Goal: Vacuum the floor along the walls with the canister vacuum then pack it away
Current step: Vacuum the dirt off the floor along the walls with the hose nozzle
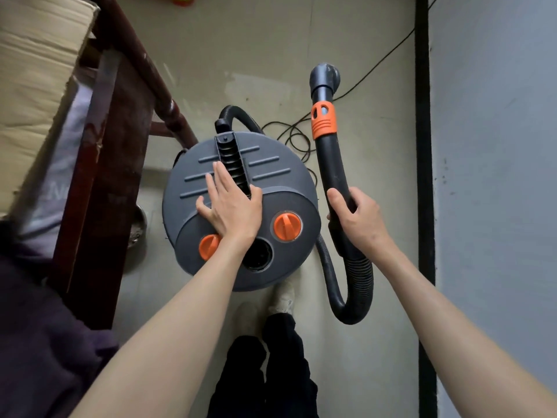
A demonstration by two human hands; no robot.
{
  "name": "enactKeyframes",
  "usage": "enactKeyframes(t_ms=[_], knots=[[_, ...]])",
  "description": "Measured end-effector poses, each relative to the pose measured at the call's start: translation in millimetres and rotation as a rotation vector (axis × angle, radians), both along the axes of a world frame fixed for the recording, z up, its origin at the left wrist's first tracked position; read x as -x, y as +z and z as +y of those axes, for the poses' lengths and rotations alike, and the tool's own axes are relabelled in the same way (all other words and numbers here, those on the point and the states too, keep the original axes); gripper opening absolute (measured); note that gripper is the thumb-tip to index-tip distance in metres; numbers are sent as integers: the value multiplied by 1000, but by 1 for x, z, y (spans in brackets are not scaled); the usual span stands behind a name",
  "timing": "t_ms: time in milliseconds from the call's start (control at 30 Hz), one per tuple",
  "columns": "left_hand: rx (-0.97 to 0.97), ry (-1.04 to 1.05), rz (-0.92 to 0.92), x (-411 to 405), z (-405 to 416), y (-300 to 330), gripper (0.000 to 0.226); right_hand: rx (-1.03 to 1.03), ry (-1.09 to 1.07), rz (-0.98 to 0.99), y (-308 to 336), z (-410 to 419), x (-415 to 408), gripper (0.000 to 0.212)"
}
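The cord (301,137) lies in loose loops on the floor (271,55) just beyond the canister (241,206) and trails off toward the wall (494,176), so moving off from here could, I judge, snag it under the canister or a foot, and the hose (349,291), bent in a tight loop below the right hand (357,220), may kink or tug the canister over. The left hand (230,206) lies flat, fingers straight, on the canister's lid beside its carry handle (233,164), forearm reaching down and forward. The right hand is wrapped round the wand (333,164), holding it upright beside the canister, nozzle end away from the person, close to the wall.
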State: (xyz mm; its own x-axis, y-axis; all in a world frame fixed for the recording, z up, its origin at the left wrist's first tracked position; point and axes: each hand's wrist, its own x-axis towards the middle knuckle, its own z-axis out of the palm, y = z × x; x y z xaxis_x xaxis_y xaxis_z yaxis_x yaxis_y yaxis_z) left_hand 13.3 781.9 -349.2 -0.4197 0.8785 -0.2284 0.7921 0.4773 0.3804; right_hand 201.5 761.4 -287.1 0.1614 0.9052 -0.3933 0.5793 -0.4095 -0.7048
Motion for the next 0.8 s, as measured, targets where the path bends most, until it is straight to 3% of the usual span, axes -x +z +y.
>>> enactKeyframes(t_ms=[433,800], knots=[[34,-142,-3,-21,-95,-1,72,-4,-87,27,3,-126,-38,33],[26,-281,13,8,-142,0,71,2,-142,21,3,-195,-46,28]])
